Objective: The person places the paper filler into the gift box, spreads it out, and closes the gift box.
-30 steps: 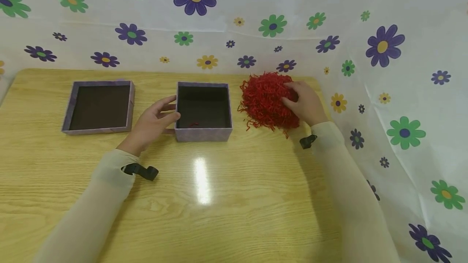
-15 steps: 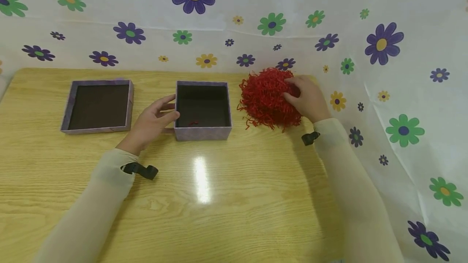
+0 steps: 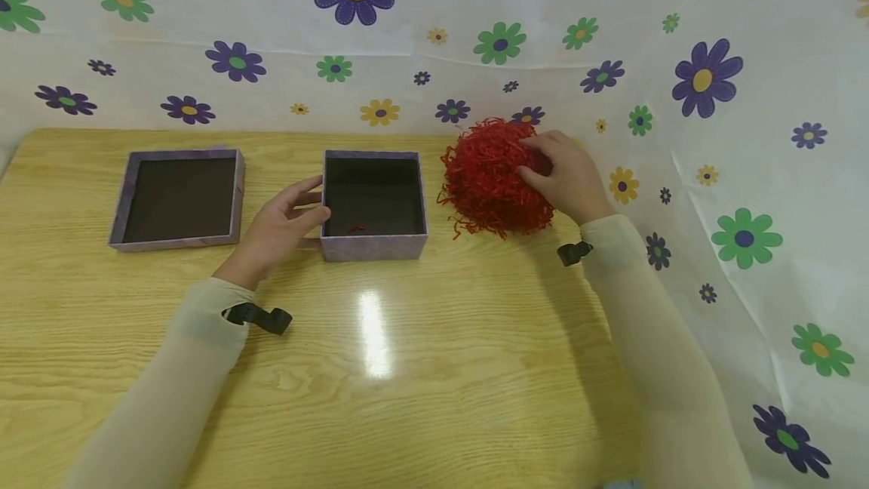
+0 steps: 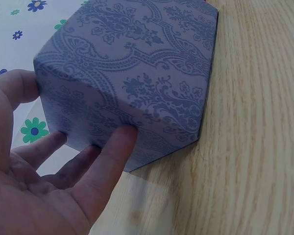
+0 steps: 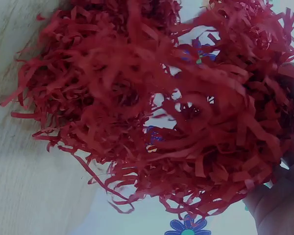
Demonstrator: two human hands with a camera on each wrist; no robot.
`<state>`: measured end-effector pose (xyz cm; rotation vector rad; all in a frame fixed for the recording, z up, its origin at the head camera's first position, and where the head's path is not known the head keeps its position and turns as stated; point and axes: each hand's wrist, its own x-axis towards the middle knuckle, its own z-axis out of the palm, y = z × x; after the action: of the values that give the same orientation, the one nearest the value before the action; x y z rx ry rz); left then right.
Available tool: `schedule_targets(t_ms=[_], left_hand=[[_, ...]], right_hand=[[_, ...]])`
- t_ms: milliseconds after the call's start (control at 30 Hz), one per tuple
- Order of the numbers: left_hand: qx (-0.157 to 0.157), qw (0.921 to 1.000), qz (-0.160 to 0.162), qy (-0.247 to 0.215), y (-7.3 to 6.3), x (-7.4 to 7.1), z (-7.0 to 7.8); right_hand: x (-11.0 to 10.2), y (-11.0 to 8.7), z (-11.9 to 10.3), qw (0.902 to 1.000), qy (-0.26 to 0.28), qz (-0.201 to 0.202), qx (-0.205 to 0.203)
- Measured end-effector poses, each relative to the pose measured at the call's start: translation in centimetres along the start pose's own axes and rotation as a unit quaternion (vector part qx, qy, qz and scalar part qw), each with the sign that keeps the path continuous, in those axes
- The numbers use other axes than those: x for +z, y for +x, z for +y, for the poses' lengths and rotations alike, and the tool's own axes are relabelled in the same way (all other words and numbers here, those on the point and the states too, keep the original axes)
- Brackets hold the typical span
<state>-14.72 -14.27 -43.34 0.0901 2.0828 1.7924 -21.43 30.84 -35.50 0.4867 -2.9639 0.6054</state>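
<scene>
My left hand [image 3: 274, 229] steadies the open purple patterned box [image 3: 373, 247] at its left side. Its thumb laps over the rim, and its fingers press the outer wall, as the patterned box [image 4: 122, 73] shows in the left wrist view. A few red scraps [image 3: 356, 229] lie on the box's dark floor. To the right, my right hand [image 3: 570, 179] grips the right side of a heap of red crinkled paper shred [image 3: 492, 172]. In the right wrist view, the gripped paper shred [image 5: 225, 132] partly separates from the rest, with gaps between; the fingertips are hidden in it.
A shallow purple lid [image 3: 234, 202] with a dark inside lies on the wooden table [image 3: 434, 368] at the left. Flower-printed white cloth [image 3: 400, 13] hangs behind the table and along its right side.
The right hand has risen slightly with the red paper shred, whose top now stands higher. My left hand keeps its place on the box. The head view has shifted a little.
</scene>
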Motion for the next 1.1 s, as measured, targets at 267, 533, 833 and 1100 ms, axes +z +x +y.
schedule_targets(t_ms=[267,533,833,1100], left_hand=[[-0.002,0.9999,-0.001,-0.017,0.0,0.1,0.1],[-0.002,0.9997,0.002,-0.026,0.1,0.1,0.3],[-0.002,0.9996,0.002,-0.028,0.0,0.1,0.2],[-0.002,0.9997,0.0,-0.025,0.1,0.1,0.0]], right_hand=[[-0.9,0.2,-0.9,0.9995,0.026,0.003,0.015],[-1.9,0.0,-2.2,0.999,0.033,0.023,-0.019],[-1.9,0.1,-3.5,0.9981,0.015,0.014,-0.059],[-2.7,0.3,-4.4,0.9959,0.016,0.036,-0.081]])
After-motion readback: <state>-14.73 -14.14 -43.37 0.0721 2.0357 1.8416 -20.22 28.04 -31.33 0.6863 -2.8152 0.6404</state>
